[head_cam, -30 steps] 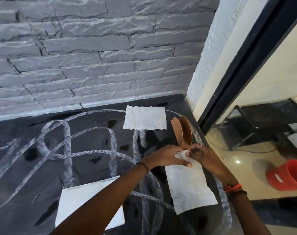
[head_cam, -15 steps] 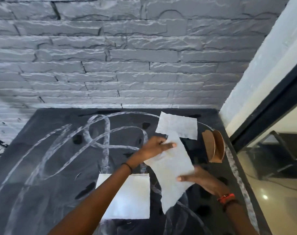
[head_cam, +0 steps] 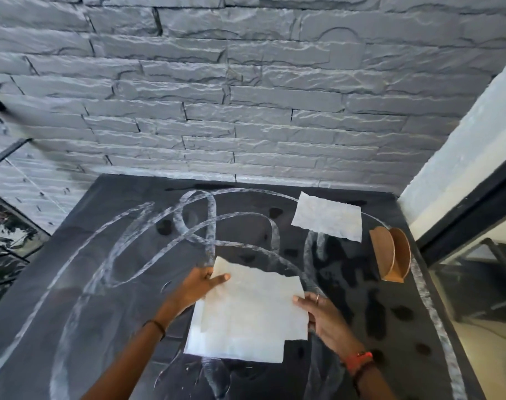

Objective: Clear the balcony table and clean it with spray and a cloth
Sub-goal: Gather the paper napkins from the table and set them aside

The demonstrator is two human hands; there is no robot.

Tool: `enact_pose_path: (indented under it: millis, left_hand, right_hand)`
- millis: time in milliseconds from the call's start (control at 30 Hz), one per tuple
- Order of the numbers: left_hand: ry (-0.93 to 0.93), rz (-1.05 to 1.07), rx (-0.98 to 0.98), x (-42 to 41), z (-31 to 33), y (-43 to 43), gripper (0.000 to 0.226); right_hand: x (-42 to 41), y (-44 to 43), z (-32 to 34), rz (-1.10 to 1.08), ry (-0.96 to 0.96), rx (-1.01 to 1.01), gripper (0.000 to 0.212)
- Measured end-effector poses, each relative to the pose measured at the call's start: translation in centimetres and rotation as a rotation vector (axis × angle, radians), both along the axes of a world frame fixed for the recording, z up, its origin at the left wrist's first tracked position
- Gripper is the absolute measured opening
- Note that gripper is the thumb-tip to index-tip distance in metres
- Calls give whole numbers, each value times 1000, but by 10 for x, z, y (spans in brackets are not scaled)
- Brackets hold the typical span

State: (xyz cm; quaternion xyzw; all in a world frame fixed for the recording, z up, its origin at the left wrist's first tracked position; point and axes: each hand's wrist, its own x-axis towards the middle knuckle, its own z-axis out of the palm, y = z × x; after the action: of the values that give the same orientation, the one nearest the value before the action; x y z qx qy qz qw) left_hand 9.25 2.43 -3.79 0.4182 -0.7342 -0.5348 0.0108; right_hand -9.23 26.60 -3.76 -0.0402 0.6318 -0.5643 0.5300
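The black balcony table is streaked with white swirls and dark spots. A white paper napkin lies spread on top of a second napkin at the front middle of the table. My left hand pinches its top left corner. My right hand holds its right edge, thumb on top. A third napkin lies flat at the back right. Right of it stands a brown wooden napkin holder. No spray bottle or cloth is in view.
A grey stone wall runs along the table's far edge. At the right, a white wall corner and a black door frame border the table. Glass railing shows at the left.
Both hands took the napkin from beside the wooden holder, carried it left and spread it over the napkin at the front of the table. The view has shifted left.
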Motion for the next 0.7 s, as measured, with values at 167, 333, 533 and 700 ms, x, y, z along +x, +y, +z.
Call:
enact_pose_path:
  millis: [167,333,533,700]
  left_hand:
    - [-176,16,-84,27,-16,1,35]
    - [-365,-115,-226,43,-32,-10,39]
    - [-411,-59,-382,40,-24,-19,43]
    - [-241,85,-386,7,-1,-37,36]
  right_hand:
    - [27,-13,-13,38,224,189,11]
    - [41,-18,-27,183,538,346,24]
    - [41,-14,-16,217,731,430,32]
    - [-4,-21,-2,149,754,498,29]
